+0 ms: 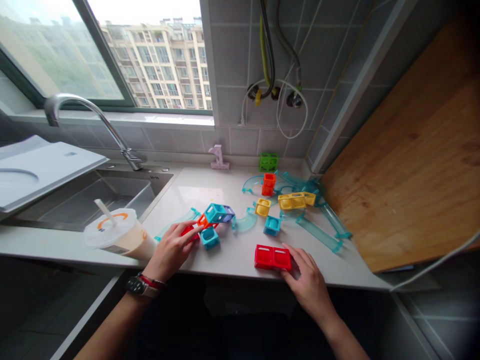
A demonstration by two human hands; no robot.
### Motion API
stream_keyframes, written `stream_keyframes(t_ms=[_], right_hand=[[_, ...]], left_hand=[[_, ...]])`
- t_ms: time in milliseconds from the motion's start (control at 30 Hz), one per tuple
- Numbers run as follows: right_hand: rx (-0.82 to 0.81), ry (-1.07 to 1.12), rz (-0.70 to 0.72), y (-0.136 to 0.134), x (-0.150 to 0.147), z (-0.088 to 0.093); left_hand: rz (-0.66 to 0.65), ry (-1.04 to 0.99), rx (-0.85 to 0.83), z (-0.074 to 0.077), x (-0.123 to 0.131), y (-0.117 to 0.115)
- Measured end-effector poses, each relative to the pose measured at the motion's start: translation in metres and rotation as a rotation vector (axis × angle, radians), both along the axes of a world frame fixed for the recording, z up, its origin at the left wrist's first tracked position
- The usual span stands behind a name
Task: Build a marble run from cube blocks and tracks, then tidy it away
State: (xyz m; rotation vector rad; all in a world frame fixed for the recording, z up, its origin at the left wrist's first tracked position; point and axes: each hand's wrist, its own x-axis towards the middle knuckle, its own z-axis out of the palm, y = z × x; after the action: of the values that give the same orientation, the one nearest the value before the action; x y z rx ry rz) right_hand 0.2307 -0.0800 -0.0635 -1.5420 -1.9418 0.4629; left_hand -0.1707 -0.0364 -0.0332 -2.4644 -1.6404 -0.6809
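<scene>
This is looking like a kitchen: a chrome faucet (pixel 108 126) is arching over a steel sink (pixel 161 181) at the frame's left.

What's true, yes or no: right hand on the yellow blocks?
No, the right hand holds the red blocks; the yellow blocks lie farther back.

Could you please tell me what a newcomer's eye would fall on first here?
Probably the red double block comes first, near the front edge of the white counter, with the right hand at its right end. The lidded cup, left of the left hand, likely comes next.
</scene>
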Motion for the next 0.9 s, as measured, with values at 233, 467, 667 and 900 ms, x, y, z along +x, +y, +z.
stream_keyframes(t_ms=[233, 467, 667, 900], right_hand=[[0.016, -0.011, -0.002, 0.0, 0.0, 0.0], [0.036, -0.004, -0.005, 0.001, -0.003, 0.003], [-0.002, 0.065, -0.03, 0.0, -0.006, 0.01], [0.139, 0.39, -0.057, -0.044, -0.002, 0.03]], left_hand=[[0.044, -0.062, 0.093, 0.008, 0.001, -0.008], [0.129, -0.341, 0.282, 0.031, 0.033, -0.041], [-0.077, -0.535, 0.154, 0.03, 0.094, -0.067], [-0.334, -0.503, 0.059, 0.021, 0.155, -0.075]])
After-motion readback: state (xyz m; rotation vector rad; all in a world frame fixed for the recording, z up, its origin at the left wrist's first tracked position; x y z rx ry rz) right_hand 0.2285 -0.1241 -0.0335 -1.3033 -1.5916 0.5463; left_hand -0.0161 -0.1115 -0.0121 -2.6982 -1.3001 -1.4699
